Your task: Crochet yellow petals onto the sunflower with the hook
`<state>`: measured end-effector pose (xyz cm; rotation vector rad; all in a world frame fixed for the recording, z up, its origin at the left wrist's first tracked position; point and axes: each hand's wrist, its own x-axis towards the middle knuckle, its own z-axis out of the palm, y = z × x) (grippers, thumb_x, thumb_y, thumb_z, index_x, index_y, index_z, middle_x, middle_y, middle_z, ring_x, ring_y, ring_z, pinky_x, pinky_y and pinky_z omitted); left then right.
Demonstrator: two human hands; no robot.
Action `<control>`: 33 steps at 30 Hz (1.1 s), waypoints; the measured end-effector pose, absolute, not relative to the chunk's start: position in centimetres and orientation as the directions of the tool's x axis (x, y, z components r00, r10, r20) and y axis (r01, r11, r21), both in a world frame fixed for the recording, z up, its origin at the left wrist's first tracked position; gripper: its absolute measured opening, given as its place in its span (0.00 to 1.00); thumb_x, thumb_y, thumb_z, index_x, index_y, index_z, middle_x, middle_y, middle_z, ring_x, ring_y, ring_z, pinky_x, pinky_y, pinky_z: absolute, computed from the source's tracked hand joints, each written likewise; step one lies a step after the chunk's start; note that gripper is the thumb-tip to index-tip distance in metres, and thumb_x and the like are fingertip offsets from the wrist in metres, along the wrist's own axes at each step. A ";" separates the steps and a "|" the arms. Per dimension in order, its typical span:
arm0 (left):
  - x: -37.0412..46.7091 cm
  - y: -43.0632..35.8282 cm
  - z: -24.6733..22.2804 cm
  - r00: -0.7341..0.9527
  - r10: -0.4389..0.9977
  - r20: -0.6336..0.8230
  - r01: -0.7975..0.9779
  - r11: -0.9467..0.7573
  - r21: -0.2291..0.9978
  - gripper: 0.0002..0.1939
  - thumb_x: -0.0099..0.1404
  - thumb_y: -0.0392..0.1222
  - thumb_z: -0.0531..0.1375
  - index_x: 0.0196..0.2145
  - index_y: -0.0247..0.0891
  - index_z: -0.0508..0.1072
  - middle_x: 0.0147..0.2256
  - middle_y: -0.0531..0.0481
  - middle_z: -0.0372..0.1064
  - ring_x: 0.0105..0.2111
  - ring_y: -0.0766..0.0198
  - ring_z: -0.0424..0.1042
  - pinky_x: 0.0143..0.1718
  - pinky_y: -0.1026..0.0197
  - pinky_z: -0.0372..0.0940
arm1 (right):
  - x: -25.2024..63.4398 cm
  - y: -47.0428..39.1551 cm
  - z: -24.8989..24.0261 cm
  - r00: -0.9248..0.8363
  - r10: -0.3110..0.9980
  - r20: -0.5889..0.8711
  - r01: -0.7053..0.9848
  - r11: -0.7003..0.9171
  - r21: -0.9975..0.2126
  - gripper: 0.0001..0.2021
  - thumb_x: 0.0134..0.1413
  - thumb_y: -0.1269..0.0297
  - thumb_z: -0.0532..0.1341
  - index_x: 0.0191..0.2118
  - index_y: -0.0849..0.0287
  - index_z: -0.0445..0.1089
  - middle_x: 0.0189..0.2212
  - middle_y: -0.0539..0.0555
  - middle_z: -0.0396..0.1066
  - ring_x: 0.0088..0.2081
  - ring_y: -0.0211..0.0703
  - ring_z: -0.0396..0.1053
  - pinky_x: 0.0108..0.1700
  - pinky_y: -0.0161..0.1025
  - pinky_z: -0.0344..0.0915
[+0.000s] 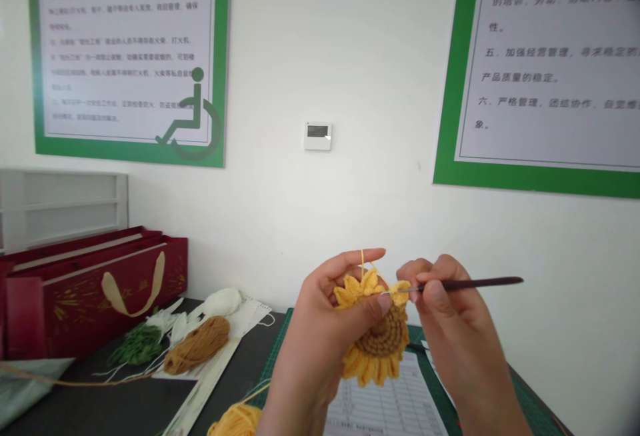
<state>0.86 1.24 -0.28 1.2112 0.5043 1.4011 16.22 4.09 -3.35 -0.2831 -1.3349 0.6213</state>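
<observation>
A crocheted sunflower [379, 355] with a brown centre and yellow petals is pinched in my left hand [330, 323], the thumb lying across its front. Yellow yarn loops over the raised left index finger. My right hand [455, 316] grips a crochet hook [483, 283] with a dark handle, its metal tip pointing left at the upper petals. The right fingertips also sit close against the petal edge; whether they pinch it I cannot tell. Below my left wrist lies a ball of yellow yarn [236, 421], partly cut off by the frame.
On the dark table [120, 409] are a brown yarn skein [197, 345], green yarn [135, 345] and white yarn [223, 303]. Red gift bags [100, 296] stand at left. A printed sheet [390, 403] lies on a green cutting mat [440, 389] beneath my hands. A white wall rises behind.
</observation>
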 end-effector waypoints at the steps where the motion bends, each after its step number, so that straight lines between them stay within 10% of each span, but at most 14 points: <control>1: 0.8 1.3 -0.3 0.199 0.909 0.366 -0.474 -0.237 0.848 0.25 0.51 0.36 0.75 0.48 0.42 0.81 0.30 0.53 0.70 0.30 0.68 0.69 0.34 0.65 0.63 | 16.0 4.2 -3.5 0.117 0.525 0.843 -0.248 0.838 -0.487 0.09 0.62 0.56 0.64 0.35 0.53 0.67 0.30 0.49 0.67 0.33 0.41 0.66 0.35 0.38 0.64; 5: 1.0 1.2 -0.3 0.245 0.908 0.339 -0.511 -0.176 0.842 0.26 0.50 0.36 0.75 0.49 0.43 0.81 0.31 0.53 0.70 0.30 0.67 0.70 0.35 0.63 0.65 | 15.7 4.3 -4.2 0.218 0.223 0.950 0.036 0.971 -0.236 0.02 0.63 0.65 0.63 0.40 0.51 0.72 0.40 0.53 0.72 0.46 0.48 0.70 0.46 0.48 0.68; 11: 2.1 1.1 -0.6 0.249 0.915 0.318 -0.567 -0.129 0.814 0.30 0.49 0.37 0.76 0.51 0.41 0.80 0.30 0.53 0.71 0.28 0.68 0.69 0.33 0.64 0.65 | 17.7 4.4 -4.6 -0.052 -0.196 0.979 0.499 0.844 0.196 0.25 0.55 0.80 0.63 0.54 0.46 0.72 0.43 0.54 0.78 0.41 0.50 0.75 0.39 0.54 0.74; 21: 2.0 0.8 -0.4 0.324 0.895 0.308 -0.586 -0.066 0.807 0.30 0.48 0.37 0.77 0.51 0.44 0.81 0.30 0.53 0.71 0.30 0.67 0.71 0.36 0.63 0.65 | 16.3 4.3 -5.2 0.273 -0.148 0.951 0.360 0.932 0.042 0.11 0.60 0.72 0.61 0.45 0.51 0.76 0.38 0.55 0.76 0.36 0.49 0.75 0.32 0.50 0.73; 26: 2.0 1.1 -0.6 0.215 0.912 0.349 -0.554 -0.181 0.813 0.27 0.49 0.38 0.76 0.48 0.43 0.82 0.30 0.53 0.72 0.30 0.68 0.71 0.35 0.65 0.65 | 16.8 3.5 -5.0 0.027 -0.077 0.997 0.514 0.856 0.052 0.24 0.54 0.81 0.63 0.52 0.47 0.74 0.39 0.55 0.77 0.40 0.50 0.76 0.36 0.49 0.76; 33: 1.9 2.1 -1.2 0.493 0.838 0.233 -0.587 0.123 0.800 0.36 0.44 0.36 0.78 0.53 0.38 0.79 0.33 0.45 0.79 0.31 0.61 0.77 0.40 0.58 0.69 | 15.6 3.5 -5.2 0.283 -0.112 0.953 0.299 0.954 0.024 0.10 0.61 0.71 0.63 0.43 0.49 0.77 0.38 0.54 0.75 0.37 0.48 0.73 0.33 0.47 0.71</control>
